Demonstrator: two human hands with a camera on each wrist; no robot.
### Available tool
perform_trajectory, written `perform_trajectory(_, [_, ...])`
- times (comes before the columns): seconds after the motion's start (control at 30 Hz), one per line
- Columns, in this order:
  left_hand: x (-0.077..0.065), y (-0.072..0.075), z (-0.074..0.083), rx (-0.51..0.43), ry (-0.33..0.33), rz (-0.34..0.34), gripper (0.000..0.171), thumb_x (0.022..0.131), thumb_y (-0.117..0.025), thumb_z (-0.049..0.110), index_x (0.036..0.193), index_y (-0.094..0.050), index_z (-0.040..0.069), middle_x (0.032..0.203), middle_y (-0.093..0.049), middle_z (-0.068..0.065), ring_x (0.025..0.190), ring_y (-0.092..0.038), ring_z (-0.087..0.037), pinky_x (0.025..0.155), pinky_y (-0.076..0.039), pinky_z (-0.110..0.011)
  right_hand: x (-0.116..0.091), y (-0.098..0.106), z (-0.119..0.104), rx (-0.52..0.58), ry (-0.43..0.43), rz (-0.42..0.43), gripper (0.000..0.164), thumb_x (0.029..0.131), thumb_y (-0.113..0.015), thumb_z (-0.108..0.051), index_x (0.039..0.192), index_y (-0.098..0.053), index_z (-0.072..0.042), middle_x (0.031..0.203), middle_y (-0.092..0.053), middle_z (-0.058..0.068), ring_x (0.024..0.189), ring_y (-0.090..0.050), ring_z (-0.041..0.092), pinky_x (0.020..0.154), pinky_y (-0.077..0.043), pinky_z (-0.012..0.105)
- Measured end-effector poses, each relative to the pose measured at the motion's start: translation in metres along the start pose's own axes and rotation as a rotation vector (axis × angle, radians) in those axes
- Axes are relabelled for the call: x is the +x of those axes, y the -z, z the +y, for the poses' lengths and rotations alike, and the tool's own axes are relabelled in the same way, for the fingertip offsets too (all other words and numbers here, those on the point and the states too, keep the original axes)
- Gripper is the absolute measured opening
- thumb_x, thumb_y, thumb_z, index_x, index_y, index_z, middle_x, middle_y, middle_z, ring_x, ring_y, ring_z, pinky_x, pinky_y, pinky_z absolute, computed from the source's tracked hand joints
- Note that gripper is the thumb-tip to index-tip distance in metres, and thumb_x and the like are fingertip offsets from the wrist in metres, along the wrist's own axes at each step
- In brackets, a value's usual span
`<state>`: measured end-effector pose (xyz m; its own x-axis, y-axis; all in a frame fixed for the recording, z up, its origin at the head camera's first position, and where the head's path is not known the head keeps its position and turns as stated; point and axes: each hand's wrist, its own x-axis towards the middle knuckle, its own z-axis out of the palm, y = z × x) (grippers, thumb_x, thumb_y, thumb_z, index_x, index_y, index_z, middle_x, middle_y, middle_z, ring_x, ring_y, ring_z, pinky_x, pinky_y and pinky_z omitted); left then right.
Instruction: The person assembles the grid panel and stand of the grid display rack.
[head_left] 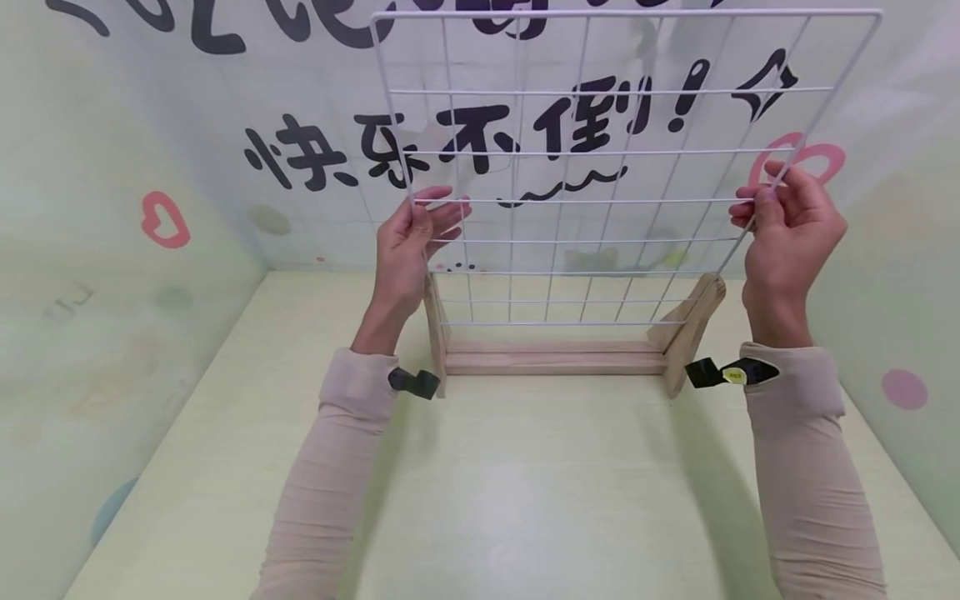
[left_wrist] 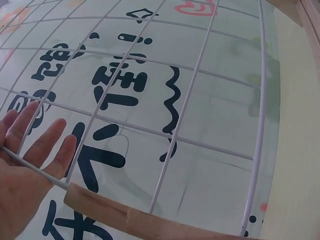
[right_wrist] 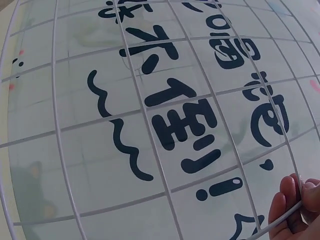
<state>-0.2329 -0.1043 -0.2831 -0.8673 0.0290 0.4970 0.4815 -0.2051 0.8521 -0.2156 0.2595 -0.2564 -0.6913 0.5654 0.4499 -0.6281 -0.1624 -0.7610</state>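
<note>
A white wire grid panel (head_left: 555, 201) stands upright, leaning back, in a wooden stand (head_left: 555, 362). Its lower side edges meet the stand's two uprights. At the panel's left edge, my left hand (head_left: 408, 250) holds the side wire with the thumb in front and the fingers stretched out behind the grid. The left wrist view shows those fingers (left_wrist: 39, 150) spread behind the wires, near the upright's top. My right hand (head_left: 791, 237) pinches the right side wire, a little higher up. In the right wrist view its fingertips (right_wrist: 282, 205) curl round that wire.
The stand rests on a pale tabletop (head_left: 525, 483). Behind the panel hangs a light backdrop (head_left: 315, 225) with large black characters and pink hearts. Similar printed walls (head_left: 90, 333) flank the table on both sides. Dark wrist cameras (head_left: 414, 382) sit at both cuffs.
</note>
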Motion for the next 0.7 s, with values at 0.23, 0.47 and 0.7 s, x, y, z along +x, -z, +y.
perform_trajectory(0.23, [-0.001,0.0022,-0.0014,-0.021,0.007,-0.025,0.037,0.108,-0.035,0.017,0.131,-0.055,-0.002,0.128,-0.064,-0.021,0.113,-0.068,-0.024,0.098,-0.055,-0.04,-0.0003,0.0019,0.0007,0.024,-0.014,-0.002,0.014,0.089,-0.065,0.008,0.099,-0.074,0.004,0.08,-0.07,0.018,0.061,-0.064,0.023,0.064,-0.06,0.024])
perform_trajectory(0.47, [-0.0057,0.0056,-0.0059,-0.028,0.027,-0.035,0.034,0.107,-0.037,0.018,0.125,-0.059,0.001,0.139,-0.058,-0.014,0.117,-0.066,-0.025,0.102,-0.053,-0.041,-0.0023,0.0035,0.0049,0.039,-0.034,0.003,0.013,0.09,-0.065,0.008,0.099,-0.074,0.005,0.082,-0.07,0.019,0.063,-0.064,0.024,0.064,-0.059,0.024])
perform_trajectory(0.7, [-0.0079,0.0069,-0.0088,-0.048,0.007,-0.049,0.034,0.106,-0.038,0.019,0.123,-0.059,-0.001,0.143,-0.052,-0.024,0.118,-0.065,-0.025,0.101,-0.053,-0.044,-0.0031,0.0058,0.0087,0.066,-0.039,-0.008,0.013,0.089,-0.065,0.009,0.1,-0.072,0.008,0.081,-0.069,0.019,0.063,-0.064,0.024,0.062,-0.059,0.025])
